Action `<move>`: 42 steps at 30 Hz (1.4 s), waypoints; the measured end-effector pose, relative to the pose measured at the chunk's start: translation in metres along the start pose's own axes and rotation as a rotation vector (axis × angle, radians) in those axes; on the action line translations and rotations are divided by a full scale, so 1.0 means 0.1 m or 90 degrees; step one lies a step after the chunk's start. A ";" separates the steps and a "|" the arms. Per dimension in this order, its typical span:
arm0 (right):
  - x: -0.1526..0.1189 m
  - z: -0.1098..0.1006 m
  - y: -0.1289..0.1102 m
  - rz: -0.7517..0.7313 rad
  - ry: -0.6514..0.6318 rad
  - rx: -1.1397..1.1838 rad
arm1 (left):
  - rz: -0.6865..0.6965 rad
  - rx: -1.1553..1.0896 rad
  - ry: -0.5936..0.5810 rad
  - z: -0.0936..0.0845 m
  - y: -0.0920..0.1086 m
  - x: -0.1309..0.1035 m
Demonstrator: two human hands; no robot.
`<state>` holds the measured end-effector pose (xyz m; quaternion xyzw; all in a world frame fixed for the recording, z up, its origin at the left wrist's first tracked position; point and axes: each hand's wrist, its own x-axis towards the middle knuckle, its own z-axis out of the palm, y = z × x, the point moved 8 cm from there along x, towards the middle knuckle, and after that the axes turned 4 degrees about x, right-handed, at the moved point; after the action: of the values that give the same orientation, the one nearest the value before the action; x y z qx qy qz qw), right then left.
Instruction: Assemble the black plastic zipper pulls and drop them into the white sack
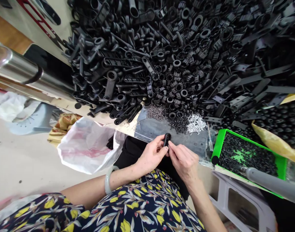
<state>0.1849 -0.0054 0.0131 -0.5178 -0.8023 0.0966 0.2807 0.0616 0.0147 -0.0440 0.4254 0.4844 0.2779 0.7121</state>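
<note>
My left hand [151,154] holds a small black plastic part [167,139] upright between thumb and fingers, just over the front edge of a grey work mat [152,129]. On the part's right side, my right hand [183,159] is closed, its thumb and index fingertip pressed against it. Anything tiny between those fingertips is hidden. Beyond the hands lie a small heap of silver pins [196,124], a heap of tiny black pieces [178,125] and a heap of brownish pieces [155,112].
Large piles of black plastic parts [137,51] cover the table behind. A green tray [218,146] of small black pieces stands at the right, a grey cylindrical tool [270,180] over its front edge. A white bag [82,148] hangs open at the left, near a metal cylinder [19,66].
</note>
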 end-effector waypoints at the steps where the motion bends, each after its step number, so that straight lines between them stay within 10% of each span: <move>1: -0.01 0.00 -0.01 0.000 -0.005 -0.011 | -0.001 0.013 0.000 0.00 0.01 0.00; 42: 0.09 -0.03 -0.01 -0.090 -0.082 -0.100 | -0.010 -0.023 -0.010 -0.01 0.06 0.01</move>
<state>0.1830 0.0013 0.0195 -0.4733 -0.8583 0.0466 0.1929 0.0611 0.0193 -0.0391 0.4107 0.4770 0.2776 0.7257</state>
